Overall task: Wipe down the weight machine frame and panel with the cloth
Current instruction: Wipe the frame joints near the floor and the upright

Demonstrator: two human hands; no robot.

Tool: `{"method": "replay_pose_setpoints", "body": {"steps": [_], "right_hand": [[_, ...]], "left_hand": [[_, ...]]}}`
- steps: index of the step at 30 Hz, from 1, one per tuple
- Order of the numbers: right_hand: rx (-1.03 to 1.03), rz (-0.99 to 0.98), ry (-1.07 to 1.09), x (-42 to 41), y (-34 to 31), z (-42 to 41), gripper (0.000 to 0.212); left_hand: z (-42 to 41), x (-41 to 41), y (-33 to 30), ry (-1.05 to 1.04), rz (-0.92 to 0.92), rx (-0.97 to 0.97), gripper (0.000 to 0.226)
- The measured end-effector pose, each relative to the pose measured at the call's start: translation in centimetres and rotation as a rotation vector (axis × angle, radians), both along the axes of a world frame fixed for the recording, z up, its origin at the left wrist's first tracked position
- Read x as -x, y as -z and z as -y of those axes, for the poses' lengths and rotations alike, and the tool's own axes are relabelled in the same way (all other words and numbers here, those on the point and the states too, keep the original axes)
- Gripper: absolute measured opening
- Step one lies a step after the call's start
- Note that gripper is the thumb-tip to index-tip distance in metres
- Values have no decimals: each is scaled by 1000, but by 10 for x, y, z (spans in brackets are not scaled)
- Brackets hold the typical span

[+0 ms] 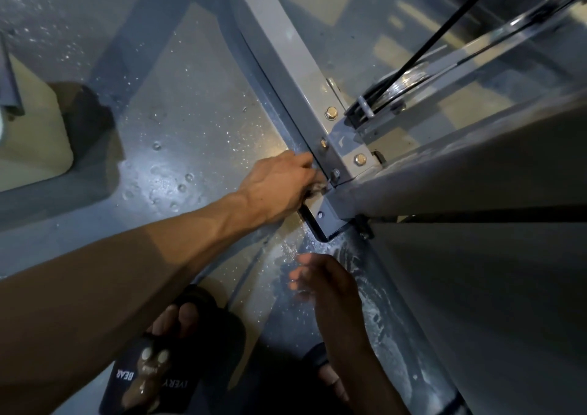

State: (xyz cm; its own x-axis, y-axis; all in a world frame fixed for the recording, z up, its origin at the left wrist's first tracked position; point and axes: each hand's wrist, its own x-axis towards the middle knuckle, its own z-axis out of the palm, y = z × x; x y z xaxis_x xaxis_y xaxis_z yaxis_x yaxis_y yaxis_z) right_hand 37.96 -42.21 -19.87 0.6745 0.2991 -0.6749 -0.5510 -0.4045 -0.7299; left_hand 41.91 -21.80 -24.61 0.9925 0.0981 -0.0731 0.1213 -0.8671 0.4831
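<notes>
Looking down, my feet in black slides are on the wet grey floor. My right hand hangs just above them, fingers loose, holding nothing. Further out my left hand has the cloth bunched in its fingers, pressed against the bolted bracket of the grey frame. Behind that, a pulley with a black cable

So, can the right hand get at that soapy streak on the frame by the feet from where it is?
Probably yes. The right hand hovers open and empty just beside the soapy streak on the frame, with nothing between them. But the cloth is in the left hand, up at the bolted joint.
</notes>
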Motion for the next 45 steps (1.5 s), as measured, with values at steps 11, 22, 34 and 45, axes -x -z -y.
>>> {"method": "replay_pose_setpoints", "body": {"steps": [11,22,34,45], "right_hand": [[39,24,-50,-6,-4,0,11],[33,1,-42,-3,-7,3,17],[24,-58,-71,-6,-6,-7,14],[14,-65,-79,0,-1,-1,14]], "left_hand": [[17,-13,-7,204,-47,-243,28],[32,-6,-4,-4,-110,29,22],[18,-17,-13,344,-64,-478,34],[-3,-7,-4,240,65,-200,40]]}}
